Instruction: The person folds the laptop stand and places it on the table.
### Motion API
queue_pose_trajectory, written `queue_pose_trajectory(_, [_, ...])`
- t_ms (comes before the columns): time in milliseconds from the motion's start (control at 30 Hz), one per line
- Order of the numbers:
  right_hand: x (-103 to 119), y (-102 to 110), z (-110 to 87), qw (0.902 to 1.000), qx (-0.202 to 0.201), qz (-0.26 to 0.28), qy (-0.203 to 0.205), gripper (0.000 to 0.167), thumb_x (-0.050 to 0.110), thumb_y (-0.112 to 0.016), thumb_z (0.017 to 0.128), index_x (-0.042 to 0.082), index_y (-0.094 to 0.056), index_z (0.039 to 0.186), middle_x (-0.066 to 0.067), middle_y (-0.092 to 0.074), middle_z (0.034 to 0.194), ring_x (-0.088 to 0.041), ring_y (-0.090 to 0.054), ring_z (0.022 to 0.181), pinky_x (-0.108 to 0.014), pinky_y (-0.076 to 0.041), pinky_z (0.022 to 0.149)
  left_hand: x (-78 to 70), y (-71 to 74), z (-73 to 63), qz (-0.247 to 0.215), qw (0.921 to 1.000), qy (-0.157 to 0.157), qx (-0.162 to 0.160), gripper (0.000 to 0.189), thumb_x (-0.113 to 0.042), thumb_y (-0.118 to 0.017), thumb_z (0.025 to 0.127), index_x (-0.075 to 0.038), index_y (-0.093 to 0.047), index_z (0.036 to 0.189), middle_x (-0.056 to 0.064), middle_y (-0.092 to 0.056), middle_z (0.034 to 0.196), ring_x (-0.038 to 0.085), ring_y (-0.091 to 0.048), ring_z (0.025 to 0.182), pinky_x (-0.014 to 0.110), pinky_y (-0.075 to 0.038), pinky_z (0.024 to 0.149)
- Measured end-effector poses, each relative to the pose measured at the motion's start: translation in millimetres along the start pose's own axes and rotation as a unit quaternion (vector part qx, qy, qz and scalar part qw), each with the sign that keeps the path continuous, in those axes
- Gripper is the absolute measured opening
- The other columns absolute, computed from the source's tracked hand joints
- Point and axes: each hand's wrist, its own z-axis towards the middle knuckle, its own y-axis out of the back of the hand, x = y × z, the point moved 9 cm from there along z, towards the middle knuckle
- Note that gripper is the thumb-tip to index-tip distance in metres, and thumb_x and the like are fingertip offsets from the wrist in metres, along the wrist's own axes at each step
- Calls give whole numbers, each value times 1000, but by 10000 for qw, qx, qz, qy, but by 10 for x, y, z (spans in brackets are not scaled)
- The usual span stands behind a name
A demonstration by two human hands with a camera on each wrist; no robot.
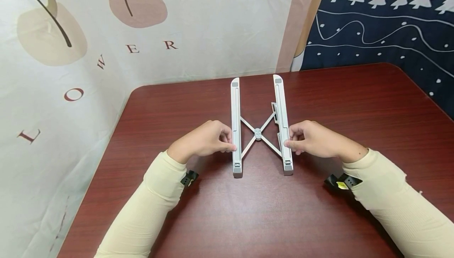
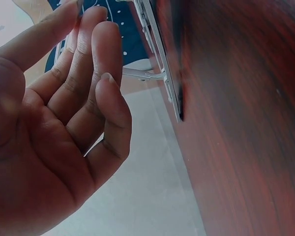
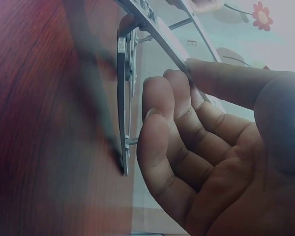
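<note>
Two hands pinch a stand

Head view: a silver stand [image 1: 257, 133] is on a red-brown table [image 1: 184, 104], with thin sticks [image 1: 267, 123] crossed like an X between two long bars. The left hand [image 1: 209, 137] pinches the left bar [image 1: 235, 108], thumb on top. The right hand [image 1: 313, 139] pinches the right bar [image 1: 281, 108] the same way. Both pinches are nearly closed, only a bar wide. A white cloth [image 1: 227, 21] hangs behind

Left wrist view: the thumb and first finger meet at the top edge; the other fingers bend loosely

Right wrist view: the thumb is on a slanted bar, and the other fingers curl near it
</note>
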Motion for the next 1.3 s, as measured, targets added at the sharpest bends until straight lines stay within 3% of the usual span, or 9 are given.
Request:
queue_pose_trajectory(600, [18, -16, -15, 10000, -4, -45, 36, 15, 11, -70, 92, 8, -64, 79, 1, -65, 68, -12, -63, 62, -23, -50, 59, -31, -23, -2, -74, 10000, 11, 62, 21, -23, -79, 86, -15, -66, 71, -1, -69, 67, 6, -55, 59, 24, -46, 61])
queue_pose_trajectory(1300, [35, -46, -16, 10000, 70, 25, 38, 14, 11, -70, 93, 6, -64, 81, -2, -67, 70, -10, -63, 62, -25, -52, 58, -60, -51, 2, 45, 10000, -33, 83, 20, -23, -79, 87, -16, -68, 72, -4, -69, 67, 6, -56, 59, 25, -47, 62])
